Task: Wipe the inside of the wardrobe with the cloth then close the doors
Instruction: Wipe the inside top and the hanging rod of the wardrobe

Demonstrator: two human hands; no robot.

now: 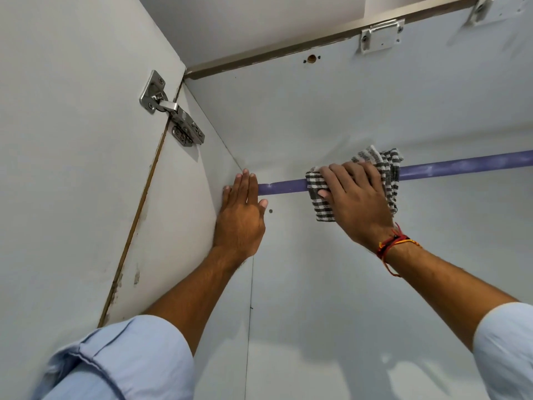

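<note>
Wiping looks midway: the right hand (353, 202) closes its grip on the one striped cloth (323, 197), wrapped over the single purple rail (461, 166), while the left hand (240, 215) lies flat and open against the side wall beside it. The door (72, 168), left of both hands, stands open on one hinge (170, 109); the remaining panels and closing are, I judge, still to do.
</note>
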